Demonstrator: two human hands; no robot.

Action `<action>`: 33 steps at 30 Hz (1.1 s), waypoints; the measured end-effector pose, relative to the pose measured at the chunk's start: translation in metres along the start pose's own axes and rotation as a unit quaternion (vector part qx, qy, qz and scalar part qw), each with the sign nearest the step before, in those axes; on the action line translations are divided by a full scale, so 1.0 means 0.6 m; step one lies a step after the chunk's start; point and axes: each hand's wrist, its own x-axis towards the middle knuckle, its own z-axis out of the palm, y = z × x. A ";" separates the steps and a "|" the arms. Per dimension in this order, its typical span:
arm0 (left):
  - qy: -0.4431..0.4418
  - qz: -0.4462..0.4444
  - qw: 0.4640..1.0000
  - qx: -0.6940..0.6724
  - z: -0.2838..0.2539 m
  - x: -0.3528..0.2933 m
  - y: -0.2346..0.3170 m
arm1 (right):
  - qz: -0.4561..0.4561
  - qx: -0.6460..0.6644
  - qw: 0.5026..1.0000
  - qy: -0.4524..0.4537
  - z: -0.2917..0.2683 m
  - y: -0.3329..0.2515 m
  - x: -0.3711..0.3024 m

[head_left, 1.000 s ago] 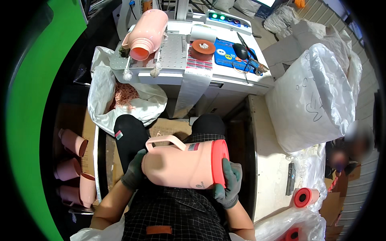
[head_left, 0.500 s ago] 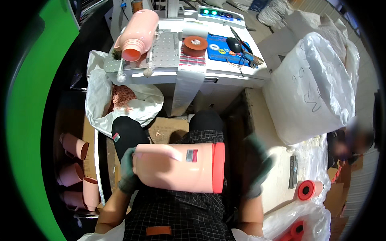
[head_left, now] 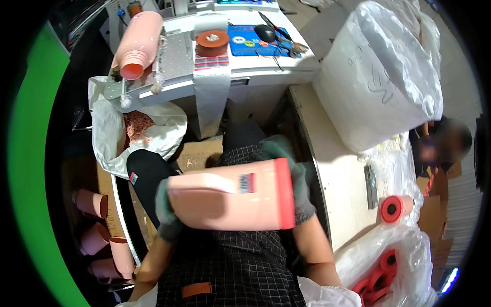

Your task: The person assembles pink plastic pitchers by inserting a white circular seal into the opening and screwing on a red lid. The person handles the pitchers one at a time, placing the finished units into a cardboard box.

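Jug [head_left: 240, 207] is over the person's lap [head_left: 225, 263]; bench [head_left: 291, 62] ahead bears, left to right, a second jug [head_left: 141, 40], a roll [head_left: 212, 45], a mat [head_left: 244, 51]. I see cups [head_left: 95, 239] at left, a sack [head_left: 365, 82] at right.

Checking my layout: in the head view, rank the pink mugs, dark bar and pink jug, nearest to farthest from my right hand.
From the right hand:
1. Pink jug, immediately to its left.
2. Dark bar, on the right bench.
3. Pink mugs, at far left.
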 end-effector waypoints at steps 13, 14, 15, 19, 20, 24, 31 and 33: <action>0.013 0.077 0.996 0.032 0.030 0.021 0.000 | -0.095 -0.011 0.979 0.182 -0.049 0.039 -0.023; 0.024 -0.101 0.991 -0.083 -0.004 0.019 -0.075 | -0.071 0.166 0.975 0.128 0.013 0.024 -0.017; 0.008 -0.096 0.994 -0.059 -0.001 0.024 -0.052 | -0.040 0.337 0.937 0.080 0.034 0.020 -0.025; 0.028 -0.200 0.963 -0.179 0.018 0.033 0.011 | -0.107 0.187 0.956 0.199 -0.004 0.019 -0.063; -0.001 -0.244 0.929 -0.280 0.010 0.040 -0.009 | -0.113 0.077 0.976 0.168 -0.008 0.018 -0.078; -0.064 -0.238 0.940 -0.234 0.066 -0.003 0.058 | -0.104 -0.203 0.930 0.289 -0.024 0.014 -0.123; -0.277 0.022 0.959 -0.062 0.092 -0.009 0.085 | -0.107 0.396 0.836 0.364 -0.348 0.003 -0.235; -0.266 0.072 0.961 0.004 0.080 -0.002 0.101 | -0.145 0.433 0.777 0.432 -0.502 -0.031 -0.291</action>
